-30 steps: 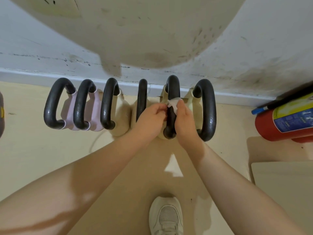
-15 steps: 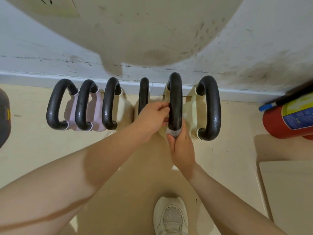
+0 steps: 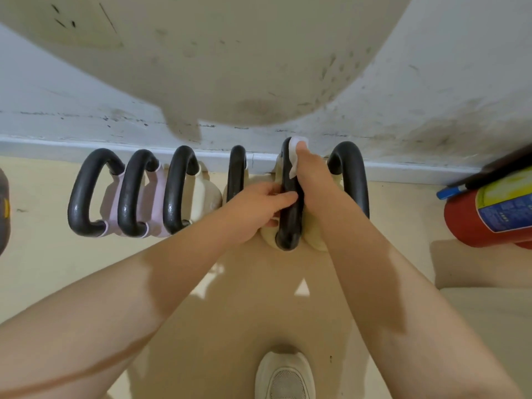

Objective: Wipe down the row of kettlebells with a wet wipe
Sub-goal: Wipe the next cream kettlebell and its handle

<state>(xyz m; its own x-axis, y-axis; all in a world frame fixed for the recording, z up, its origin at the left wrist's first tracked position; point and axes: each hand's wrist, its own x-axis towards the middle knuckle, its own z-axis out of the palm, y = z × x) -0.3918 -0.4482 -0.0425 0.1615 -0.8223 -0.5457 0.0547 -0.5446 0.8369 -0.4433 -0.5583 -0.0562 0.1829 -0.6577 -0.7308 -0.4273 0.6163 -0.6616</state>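
Note:
Several kettlebells with black handles stand in a row along the wall. The two on the left have pink bodies [image 3: 157,197]; the others are cream. My right hand [image 3: 312,180] presses a white wet wipe [image 3: 296,152] against the far top of the fifth kettlebell's handle [image 3: 290,214]. My left hand [image 3: 259,208] steadies that same handle from the left, fingers curled around its middle. The cream body beneath is mostly hidden by both hands. The fourth kettlebell's handle [image 3: 236,174] sits just left of my left hand, and the sixth kettlebell's handle [image 3: 355,174] just right of my right forearm.
A red fire extinguisher [image 3: 489,214] lies on the floor at the right, next to a beige mat [image 3: 483,312]. A dark object [image 3: 4,208] shows at the left edge. A stained white wall [image 3: 403,110] runs behind the row. My white shoe [image 3: 285,375] is below.
My right hand slid the wipe from the near bottom of the fifth handle up to its far top. The left hand stayed gripping the handle's middle.

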